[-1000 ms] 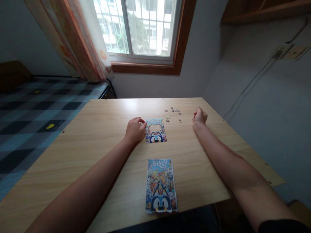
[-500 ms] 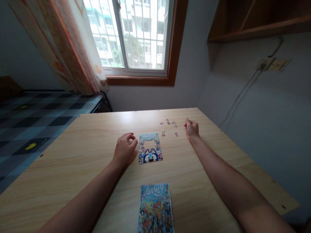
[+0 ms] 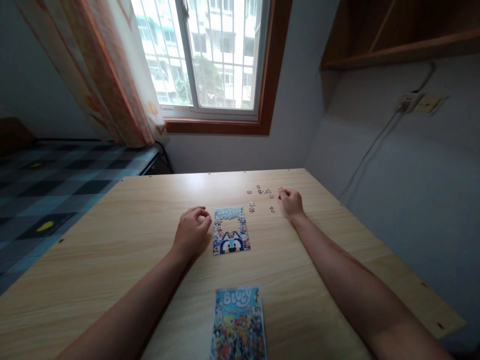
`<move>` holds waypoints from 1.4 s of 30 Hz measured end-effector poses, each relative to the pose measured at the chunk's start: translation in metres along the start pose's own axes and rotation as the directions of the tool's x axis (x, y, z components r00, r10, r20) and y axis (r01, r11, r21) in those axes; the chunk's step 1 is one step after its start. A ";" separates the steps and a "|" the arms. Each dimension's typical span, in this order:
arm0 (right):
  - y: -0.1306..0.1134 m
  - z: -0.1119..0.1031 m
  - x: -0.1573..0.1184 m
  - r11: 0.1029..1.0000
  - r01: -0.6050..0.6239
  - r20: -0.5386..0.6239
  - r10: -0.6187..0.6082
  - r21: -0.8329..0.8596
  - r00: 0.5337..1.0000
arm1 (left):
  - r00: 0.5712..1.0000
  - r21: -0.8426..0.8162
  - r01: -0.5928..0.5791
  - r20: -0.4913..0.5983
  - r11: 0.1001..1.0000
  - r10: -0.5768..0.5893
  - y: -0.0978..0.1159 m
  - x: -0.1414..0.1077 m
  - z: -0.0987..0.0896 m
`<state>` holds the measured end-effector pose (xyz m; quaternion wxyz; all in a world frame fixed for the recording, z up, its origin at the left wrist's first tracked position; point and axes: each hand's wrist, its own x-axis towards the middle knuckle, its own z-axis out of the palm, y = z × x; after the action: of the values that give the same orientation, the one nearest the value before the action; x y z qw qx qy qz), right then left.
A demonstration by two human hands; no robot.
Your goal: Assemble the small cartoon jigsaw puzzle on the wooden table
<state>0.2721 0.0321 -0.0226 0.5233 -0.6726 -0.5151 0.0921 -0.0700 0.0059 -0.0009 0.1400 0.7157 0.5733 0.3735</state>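
A partly assembled jigsaw puzzle (image 3: 231, 244) lies flat on the table, with a blue cartoon dog face at its near end and a gap in its middle showing bare wood. My left hand (image 3: 192, 227) rests on the table just left of it, fingers loosely bent and apart, holding nothing visible. Beyond the puzzle to the right are several loose jigsaw pieces (image 3: 252, 207). My right hand (image 3: 291, 201) is to the right of those pieces, with its fingers closed in a pinch. Whatever is between its fingertips, if anything, is too small to make out.
A "Bluey" picture sheet or packet (image 3: 239, 320) lies at the near edge of view on the wooden table (image 3: 123, 225). Behind stand a barred window (image 3: 225, 60) and a curtain (image 3: 112, 75). A checked bed (image 3: 56, 185) is at left, a wall shelf (image 3: 405, 47) at upper right.
My right hand has moved slightly left, closer to the loose pieces, still pinched. My left hand and the puzzle have stayed in place; the view has shifted slightly.
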 end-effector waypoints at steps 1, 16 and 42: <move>0.000 0.000 0.000 1.000 0.013 0.015 -0.013 -0.023 1.000 | 1.000 -0.001 -0.003 -0.002 1.000 0.003 0.000 0.000 0.000; -0.032 0.014 -0.032 0.744 0.584 0.498 -0.390 -0.325 0.774 | 1.000 0.013 -0.020 -0.020 1.000 0.021 0.001 -0.002 0.003; -0.018 0.003 -0.021 0.784 0.508 0.497 -0.301 -0.357 0.814 | 0.999 0.042 -0.033 0.036 0.999 0.031 0.011 -0.005 0.007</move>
<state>0.2499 0.0162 -0.0177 0.2286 -0.6143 -0.7551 -0.0138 -0.0579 -0.0004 -0.0002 0.1289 0.7340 0.5670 0.3508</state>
